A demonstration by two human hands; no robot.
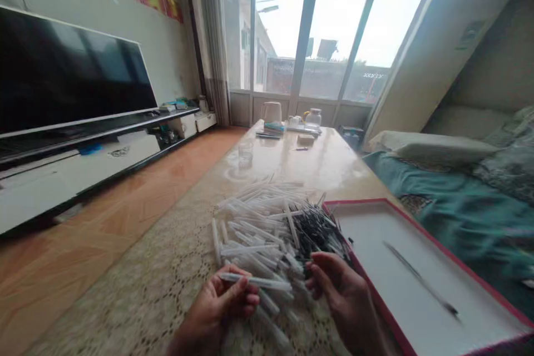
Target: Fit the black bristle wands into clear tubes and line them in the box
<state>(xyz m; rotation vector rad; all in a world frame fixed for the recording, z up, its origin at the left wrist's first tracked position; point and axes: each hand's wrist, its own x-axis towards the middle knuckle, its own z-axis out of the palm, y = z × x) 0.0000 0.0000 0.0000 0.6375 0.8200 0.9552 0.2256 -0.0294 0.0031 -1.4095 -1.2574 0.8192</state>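
Between the thumb and fingers of my left hand (227, 296) is a translucent white pen barrel (267, 282), lying almost level and pointing right. My right hand (340, 295) is closed in a pinch at the right edge of the heap; whatever its fingertips hold, if anything, is too small to make out. Beneath and beyond both hands spreads a heap of similar pen barrels (254, 222). A pile of thin black pen refills (319, 228) lies against its right side, just past my right hand. One slender pen-like piece with a dark end (421, 278) rests in the shallow tray.
The red-rimmed white tray (375, 217) borders the piles on the right. Farther along the patterned table (167, 256) stand a drinking glass (246, 154), a glass jug (314, 118) and a small box (306, 139). A bed with a teal cover (442, 194) flanks the table.
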